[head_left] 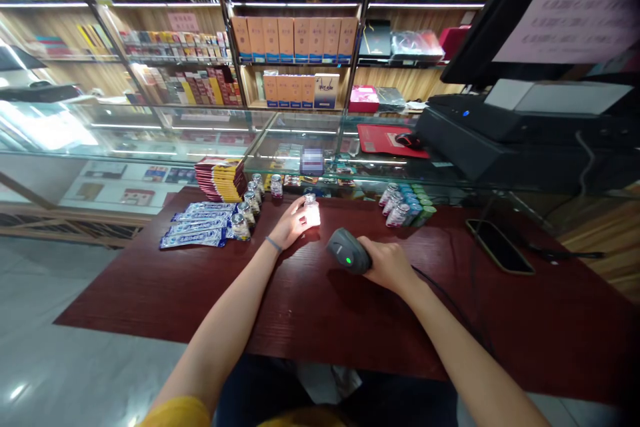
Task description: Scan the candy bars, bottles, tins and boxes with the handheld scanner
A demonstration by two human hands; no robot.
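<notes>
My left hand [291, 223] is closed around a small bottle [312, 212], held upright near the middle of the table and brightly lit. My right hand [389, 265] grips a dark handheld barcode scanner [347, 251]. The scanner's head faces the bottle and a green light glows on top of it. Beside my left hand, several similar small bottles [245, 212] stand in a row, with one more bottle [277, 185] apart at the back. Blue and white sachets [196, 230] lie fanned to their left.
Red and yellow packets [220, 179] are stacked at the back left. Grouped colored bottles [404, 204] stand right of centre, and a phone [500, 245] lies further right. A glass counter [320, 123] borders the wooden table [300, 307]; a monitor [540, 13] overhangs the right.
</notes>
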